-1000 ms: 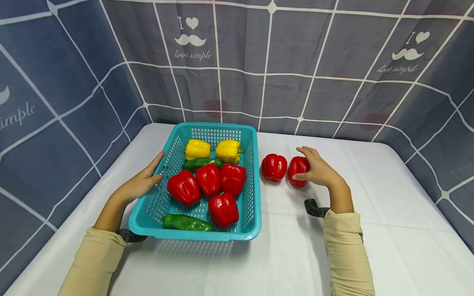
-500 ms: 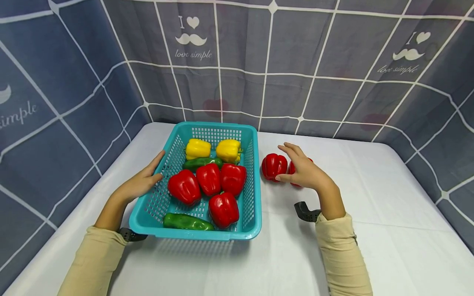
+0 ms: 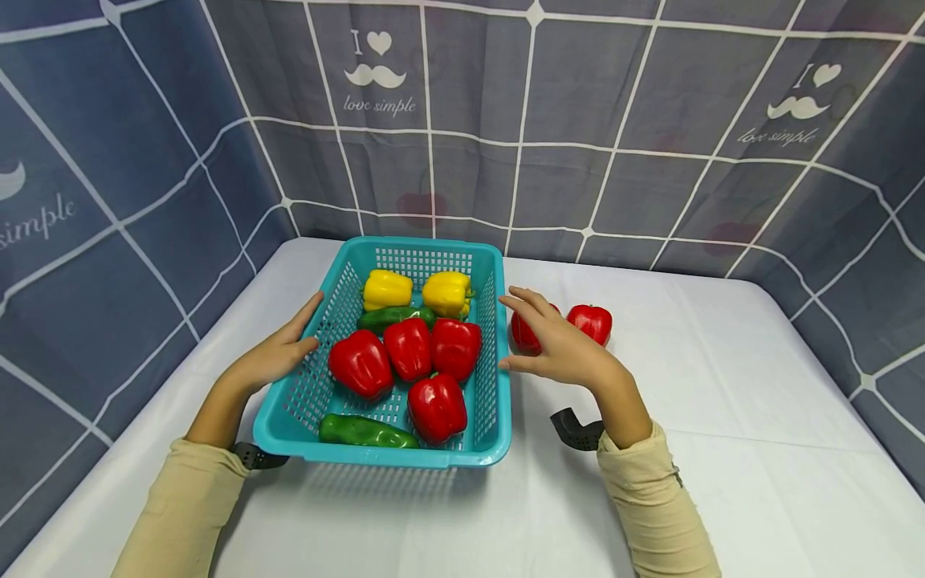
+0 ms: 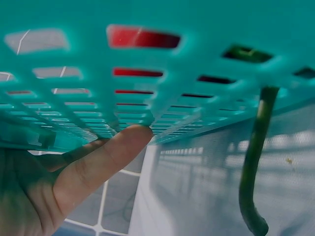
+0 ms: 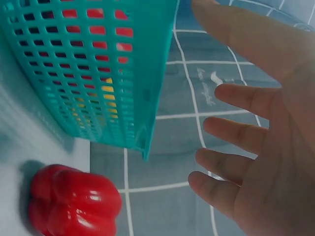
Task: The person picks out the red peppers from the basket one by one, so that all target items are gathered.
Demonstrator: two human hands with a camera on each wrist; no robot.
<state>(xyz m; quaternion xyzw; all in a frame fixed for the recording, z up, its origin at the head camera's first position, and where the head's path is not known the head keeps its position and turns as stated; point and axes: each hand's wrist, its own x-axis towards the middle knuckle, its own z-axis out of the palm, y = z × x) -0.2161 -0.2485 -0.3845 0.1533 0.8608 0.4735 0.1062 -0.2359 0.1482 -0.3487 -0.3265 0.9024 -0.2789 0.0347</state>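
A turquoise plastic basket (image 3: 480, 457) with slotted walls holds red bell peppers (image 3: 361, 365), two yellow bell peppers (image 3: 446, 294) and two long green peppers (image 3: 367, 431). My left hand (image 3: 270, 360) lies along the basket's left side with fingers extended; the left wrist view shows its thumb (image 4: 110, 164) straight against the slotted wall. Just right of the basket, my right hand (image 3: 560, 341) hovers with fingers spread and nothing in them. It partly covers one red bell pepper (image 5: 74, 201) on the table; a second red bell pepper (image 3: 591, 323) lies just beyond it.
A white cloth covers the table (image 3: 759, 449). Behind and at both sides hangs a grey-blue checked curtain (image 3: 564, 96). In the left wrist view, a green stem (image 4: 256, 162) pokes out through the basket's slots.
My right hand has moved left, from over the farther red bell pepper, past the nearer one, to the basket's right rim. The left hand has stayed at the basket's left side.
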